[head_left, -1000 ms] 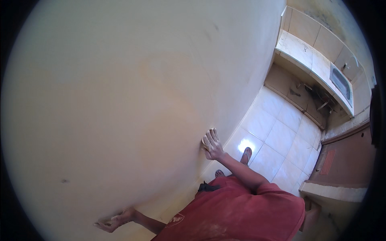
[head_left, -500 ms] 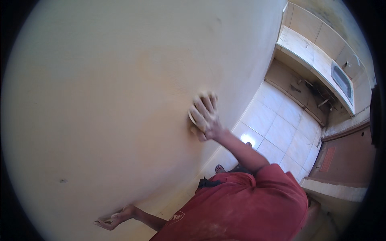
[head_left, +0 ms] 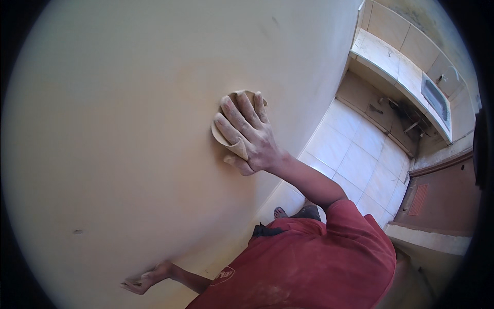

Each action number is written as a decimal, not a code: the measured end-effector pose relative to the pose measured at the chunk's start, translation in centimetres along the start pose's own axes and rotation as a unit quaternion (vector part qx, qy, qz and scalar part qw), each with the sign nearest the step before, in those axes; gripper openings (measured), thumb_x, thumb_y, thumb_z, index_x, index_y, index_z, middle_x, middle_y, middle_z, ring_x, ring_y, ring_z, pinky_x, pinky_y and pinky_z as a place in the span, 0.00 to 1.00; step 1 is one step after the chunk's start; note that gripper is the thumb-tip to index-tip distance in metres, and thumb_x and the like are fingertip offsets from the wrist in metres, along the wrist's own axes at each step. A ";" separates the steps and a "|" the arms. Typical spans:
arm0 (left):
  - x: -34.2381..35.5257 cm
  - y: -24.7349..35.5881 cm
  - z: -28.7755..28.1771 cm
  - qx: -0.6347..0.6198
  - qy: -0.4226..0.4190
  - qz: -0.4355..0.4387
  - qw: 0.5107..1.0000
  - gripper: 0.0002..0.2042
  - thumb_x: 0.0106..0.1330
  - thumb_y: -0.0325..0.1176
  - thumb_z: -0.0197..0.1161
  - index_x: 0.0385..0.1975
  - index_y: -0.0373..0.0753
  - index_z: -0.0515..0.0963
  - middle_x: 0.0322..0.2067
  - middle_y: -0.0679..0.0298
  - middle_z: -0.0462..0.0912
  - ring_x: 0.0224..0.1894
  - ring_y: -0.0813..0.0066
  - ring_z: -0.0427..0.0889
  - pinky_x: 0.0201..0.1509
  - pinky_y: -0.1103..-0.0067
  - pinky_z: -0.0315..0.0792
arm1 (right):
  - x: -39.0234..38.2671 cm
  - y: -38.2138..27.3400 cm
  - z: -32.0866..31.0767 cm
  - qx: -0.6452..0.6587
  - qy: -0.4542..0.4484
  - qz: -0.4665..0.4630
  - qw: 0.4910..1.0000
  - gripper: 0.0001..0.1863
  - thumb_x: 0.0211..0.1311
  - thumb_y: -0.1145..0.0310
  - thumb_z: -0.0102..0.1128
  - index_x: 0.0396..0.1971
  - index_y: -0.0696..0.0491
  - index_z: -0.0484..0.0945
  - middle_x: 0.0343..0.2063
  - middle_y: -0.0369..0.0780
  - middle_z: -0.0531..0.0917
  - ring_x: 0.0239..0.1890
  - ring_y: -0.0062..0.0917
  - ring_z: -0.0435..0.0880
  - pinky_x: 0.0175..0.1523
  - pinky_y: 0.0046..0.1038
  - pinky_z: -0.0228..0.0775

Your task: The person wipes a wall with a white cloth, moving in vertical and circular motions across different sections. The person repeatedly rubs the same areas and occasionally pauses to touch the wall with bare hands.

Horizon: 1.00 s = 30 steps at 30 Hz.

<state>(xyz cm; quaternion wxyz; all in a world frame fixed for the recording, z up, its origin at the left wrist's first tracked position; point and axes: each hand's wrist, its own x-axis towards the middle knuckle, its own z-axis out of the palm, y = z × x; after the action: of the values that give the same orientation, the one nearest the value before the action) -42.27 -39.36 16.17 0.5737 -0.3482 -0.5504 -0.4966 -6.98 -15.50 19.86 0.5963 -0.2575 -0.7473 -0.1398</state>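
My right hand, dusty pale at the fingers, presses a beige, round-edged sheet, apparently sanding paper, flat against the pale wall, with its curled edges showing beside my fingers. My left hand rests against the same wall at the lower left, fingers stretched out, nothing visible in them. My red shirt fills the lower middle of the head view.
At the right stands a tiled counter with a sink and tap, pipes beneath it. Below are a pale tiled floor, a brown door and a ledge. A sandalled foot shows below the wall.
My right hand has swept up the wall and a little leftward with the sheet, the arm rising with it. My left hand has stayed about where it was.
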 end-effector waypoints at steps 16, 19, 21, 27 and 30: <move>-0.3 -0.3 -1.1 0.044 0.001 0.001 0.999 0.26 0.79 0.50 0.35 0.63 0.33 0.56 0.66 0.47 0.56 0.70 0.51 0.59 0.69 0.56 0.58 | -8.3 1.2 2.3 0.026 -0.036 0.048 0.998 0.40 0.72 0.37 0.32 0.61 0.61 0.69 0.64 0.58 0.67 0.68 0.59 0.61 0.69 0.65 0.44; -0.1 0.0 -0.1 0.048 0.010 0.010 0.999 0.27 0.79 0.50 0.35 0.63 0.32 0.57 0.66 0.47 0.57 0.70 0.51 0.58 0.69 0.56 0.58 | -0.2 1.0 0.0 0.042 0.001 0.033 0.999 0.40 0.72 0.37 0.29 0.61 0.58 0.71 0.64 0.53 0.69 0.67 0.58 0.63 0.67 0.65 0.45; 0.3 0.7 0.2 0.036 0.010 0.012 0.999 0.27 0.79 0.50 0.35 0.63 0.32 0.57 0.66 0.48 0.57 0.70 0.50 0.58 0.70 0.55 0.57 | 0.4 1.1 0.4 0.029 0.012 0.029 0.999 0.39 0.73 0.38 0.29 0.61 0.57 0.71 0.65 0.52 0.69 0.67 0.57 0.63 0.67 0.66 0.45; 0.6 1.2 -0.1 0.010 0.006 0.004 1.000 0.27 0.78 0.50 0.35 0.63 0.32 0.57 0.67 0.47 0.56 0.71 0.50 0.56 0.71 0.53 0.57 | -24.0 -1.6 6.7 0.026 -0.049 0.137 0.989 0.34 0.72 0.48 0.39 0.68 0.58 0.62 0.69 0.59 0.59 0.74 0.59 0.48 0.72 0.67 0.35; 0.4 0.7 -0.4 0.014 0.007 0.003 1.000 0.26 0.78 0.49 0.36 0.63 0.32 0.57 0.67 0.47 0.55 0.72 0.50 0.55 0.71 0.53 0.56 | -25.9 -2.4 5.7 0.030 -0.096 0.164 0.981 0.36 0.71 0.51 0.42 0.71 0.59 0.54 0.71 0.58 0.54 0.74 0.60 0.44 0.72 0.67 0.34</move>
<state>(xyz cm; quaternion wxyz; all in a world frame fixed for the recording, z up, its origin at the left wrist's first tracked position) -41.54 -39.66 16.60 0.5836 -0.3382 -0.5525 -0.4897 -8.93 -20.20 -6.24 0.5438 -0.3706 -0.7529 0.0074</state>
